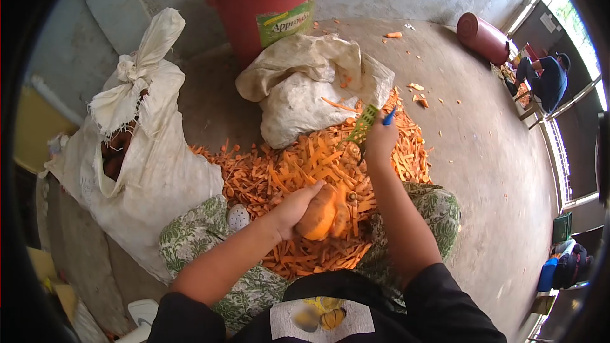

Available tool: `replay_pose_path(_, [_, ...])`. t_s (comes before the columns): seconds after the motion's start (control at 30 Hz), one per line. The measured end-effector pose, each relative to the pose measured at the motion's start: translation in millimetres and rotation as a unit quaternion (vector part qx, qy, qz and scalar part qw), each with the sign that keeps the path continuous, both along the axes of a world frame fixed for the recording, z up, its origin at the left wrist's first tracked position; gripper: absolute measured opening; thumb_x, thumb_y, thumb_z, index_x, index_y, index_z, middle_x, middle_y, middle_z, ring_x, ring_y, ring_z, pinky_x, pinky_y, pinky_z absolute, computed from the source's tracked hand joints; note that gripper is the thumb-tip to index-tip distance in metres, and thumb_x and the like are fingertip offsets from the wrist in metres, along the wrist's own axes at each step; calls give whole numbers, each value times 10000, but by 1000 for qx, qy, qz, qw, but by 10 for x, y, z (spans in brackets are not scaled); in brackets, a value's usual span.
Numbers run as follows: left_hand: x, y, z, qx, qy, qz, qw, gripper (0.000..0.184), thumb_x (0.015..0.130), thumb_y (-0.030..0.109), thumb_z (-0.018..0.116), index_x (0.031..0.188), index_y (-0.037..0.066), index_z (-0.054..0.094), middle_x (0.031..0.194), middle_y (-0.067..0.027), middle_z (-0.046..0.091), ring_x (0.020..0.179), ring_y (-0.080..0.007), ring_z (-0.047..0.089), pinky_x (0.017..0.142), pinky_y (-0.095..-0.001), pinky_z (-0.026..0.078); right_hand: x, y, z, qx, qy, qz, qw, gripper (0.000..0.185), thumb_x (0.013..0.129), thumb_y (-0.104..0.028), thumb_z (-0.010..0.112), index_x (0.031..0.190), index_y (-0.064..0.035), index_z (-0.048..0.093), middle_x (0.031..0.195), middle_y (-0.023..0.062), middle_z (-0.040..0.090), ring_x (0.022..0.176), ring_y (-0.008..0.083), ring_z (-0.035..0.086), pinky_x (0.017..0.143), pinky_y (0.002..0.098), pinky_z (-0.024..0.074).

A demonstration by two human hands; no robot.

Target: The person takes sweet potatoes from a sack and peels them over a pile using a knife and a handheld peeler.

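My left hand [297,208] is wrapped round a thick, partly peeled carrot [318,216] with brown patches on its skin, low over a heap of carrot peelings [305,168]. Further forward and to the right, my right hand [380,140] grips a peeler with a green, slotted-looking body [363,124] and a blue handle end [389,116]. The peeler is apart from the carrot. Its exact shape is partly hidden by my fingers. Peelings lie between my legs and spread up to the open white sack [305,98].
On the left stands a tied white sack [149,181] with dark contents showing through a hole. A red bucket [254,19] stands behind the open sack. At far right, a person [549,82] sits near a tipped-over red bin [480,38]. Carrot scraps [419,98] dot the concrete floor.
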State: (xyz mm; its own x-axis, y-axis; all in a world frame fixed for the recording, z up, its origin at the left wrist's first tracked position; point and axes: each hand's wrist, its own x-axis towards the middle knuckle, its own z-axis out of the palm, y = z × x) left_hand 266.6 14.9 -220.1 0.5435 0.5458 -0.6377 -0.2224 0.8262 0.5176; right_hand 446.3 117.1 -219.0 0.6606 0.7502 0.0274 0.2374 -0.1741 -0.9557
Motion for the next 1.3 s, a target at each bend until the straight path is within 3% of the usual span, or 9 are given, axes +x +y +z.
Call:
replay_pose_path(0.2, [-108,159,-89,-74,-107,76,989,445,926,435,253,1060,77,481,849,-122,592,689,-244,603,482,-403,506,-363,-300,242,44,10,75,996,238,904,-212,459,816,2,517,573,53,502,493,155,472,475,312,373])
replay_pose_path(0.37, [-41,142,63,-101,-125,125,979,357,921,363,305,1047,86,491,835,-97,604,705,-202,611,504,-393,517,-763,-735,281,103,-89,219,966,145,788,-103,574,904,-33,523,652,193,548,603,356,562,547,403,429])
replay_pose_path(0.47, [-11,106,85,-40,-53,188,980,305,916,318,336,1027,88,502,832,-70,605,722,-188,614,545,-366,528,-768,-762,337,75,-147,225,960,196,733,-45,592,920,-36,535,699,211,572,679,384,580,590,425,448])
replay_pose_path(0.53, [-57,133,0,50,-38,80,995,307,930,317,325,1011,87,511,856,-54,599,763,-171,610,601,-333,524,-710,-651,264,26,-136,221,965,187,751,-78,585,928,-36,542,690,200,577,655,366,584,588,425,451])
replay_pose_path(0.6, [-8,76,-41,51,6,62,997,325,935,335,318,1005,82,511,863,-54,596,768,-165,607,619,-326,517,-559,-424,-68,68,-185,150,969,204,885,-212,496,863,-16,551,655,135,588,584,211,578,538,347,419])
replay_pose_path(0.67, [63,-68,-89,79,73,34,994,371,941,384,308,1000,79,512,876,-57,588,751,-152,601,636,-309,501,-175,-91,-108,20,-150,59,987,160,866,-179,488,865,-28,539,633,138,570,564,280,564,539,382,427])
replay_pose_path(0.9, [-68,101,40,-33,-69,90,993,430,913,443,351,1040,60,499,882,-91,588,722,-220,609,546,-355,512,-351,-274,216,33,37,137,989,244,907,-235,458,817,-18,526,582,35,486,503,101,427,480,284,363])
replay_pose_path(1.17, [-19,124,16,-12,-91,153,984,369,920,393,343,1026,72,491,834,-72,599,701,-168,612,531,-318,519,-774,-725,238,62,-130,205,968,152,839,-159,549,861,-11,521,632,206,547,573,360,546,519,391,413])
replay_pose_path(1.3, [-54,194,-132,15,-72,114,991,377,928,389,323,1016,63,489,842,-77,595,712,-168,612,549,-309,521,-683,-566,201,8,-105,206,973,161,846,-170,534,849,-9,535,608,187,546,556,340,543,526,390,419])
